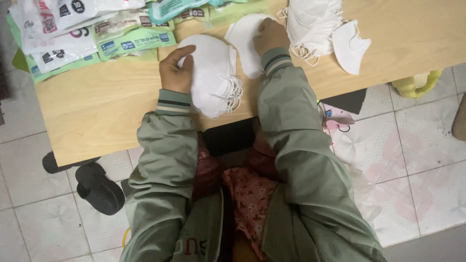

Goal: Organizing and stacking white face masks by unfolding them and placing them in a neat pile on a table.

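A stack of white folded face masks (pixel 213 77) with ear loops lies on the wooden table (pixel 97 106) near its front edge. My left hand (pixel 175 68) grips the left side of this stack, thumb on top. My right hand (pixel 270 35) presses down on a single white mask (pixel 242 43) just to the right of the stack. Further right sits a bigger heap of white masks (pixel 310 24), and one loose mask (pixel 352 46) lies beside it. Both arms wear grey-green jacket sleeves with striped cuffs.
Several printed plastic mask packets (pixel 87 34), white and green, cover the table's far left. Below the table on the tiled floor are black shoes (pixel 97 187) at left, a yellow object (pixel 417 83) at right and a pink item (pixel 337 119).
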